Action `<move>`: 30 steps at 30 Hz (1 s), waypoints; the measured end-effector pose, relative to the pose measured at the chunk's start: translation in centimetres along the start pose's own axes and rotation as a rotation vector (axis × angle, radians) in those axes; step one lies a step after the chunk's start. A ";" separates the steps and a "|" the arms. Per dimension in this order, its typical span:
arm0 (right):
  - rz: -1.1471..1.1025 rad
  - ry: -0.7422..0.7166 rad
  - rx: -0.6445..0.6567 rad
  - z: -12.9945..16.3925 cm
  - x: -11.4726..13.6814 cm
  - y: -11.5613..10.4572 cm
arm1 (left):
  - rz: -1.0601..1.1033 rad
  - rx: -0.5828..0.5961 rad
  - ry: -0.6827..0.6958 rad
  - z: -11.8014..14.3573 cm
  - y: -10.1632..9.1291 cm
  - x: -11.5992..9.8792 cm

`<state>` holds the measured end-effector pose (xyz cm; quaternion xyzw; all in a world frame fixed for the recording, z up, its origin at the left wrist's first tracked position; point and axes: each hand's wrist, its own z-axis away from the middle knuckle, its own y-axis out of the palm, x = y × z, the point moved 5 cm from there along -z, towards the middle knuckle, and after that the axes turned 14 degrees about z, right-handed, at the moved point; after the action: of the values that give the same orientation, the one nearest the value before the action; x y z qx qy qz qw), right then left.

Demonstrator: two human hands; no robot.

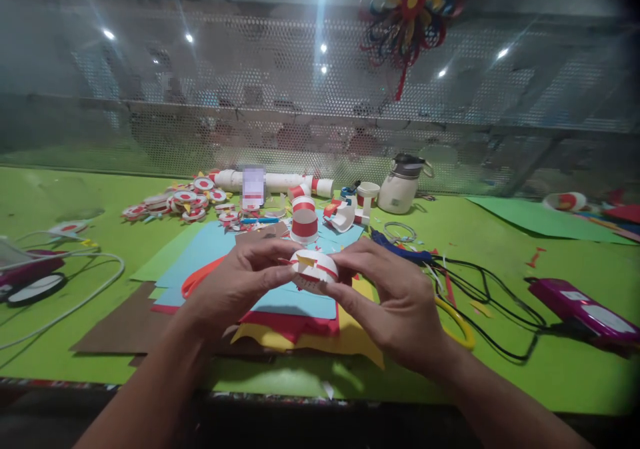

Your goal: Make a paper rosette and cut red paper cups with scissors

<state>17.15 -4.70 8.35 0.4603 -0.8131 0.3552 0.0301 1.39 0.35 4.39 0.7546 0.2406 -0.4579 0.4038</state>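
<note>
Small paper disc [315, 269], white with red band and a yellow scrap on top, held above the stacked coloured paper sheets [295, 302] near the table's front edge. Left hand [240, 282] pinches its left rim between thumb and fingertips; right hand [395, 296] pinches the right rim likewise, both closed on it. Judgement: light, even pressure on opposite rims would keep the thin paper from buckling. Behind, a red-and-white paper cup [304, 226]; finished discs [175, 204] piled toward the back left; a white jug [401, 184] at back. Green table [500, 249], black cable [480, 289] right. Perforated metal screen [250, 102] behind, paper pinwheel [413, 9] hanging on it.
</note>
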 end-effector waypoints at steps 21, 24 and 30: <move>0.072 -0.054 0.022 0.3 -0.5 1.1 | -0.014 -0.025 0.041 0.1 1.2 0.4; 0.070 -0.038 0.017 0.3 -0.6 1.2 | -0.018 -0.034 0.044 0.1 1.3 0.4; 0.004 -0.032 0.012 0.2 -0.8 1.4 | -0.021 -0.025 0.020 0.0 1.1 0.7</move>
<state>16.60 -3.76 7.15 0.4644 -0.8122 0.3528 0.0135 2.55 -0.24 4.18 0.7515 0.2580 -0.4516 0.4059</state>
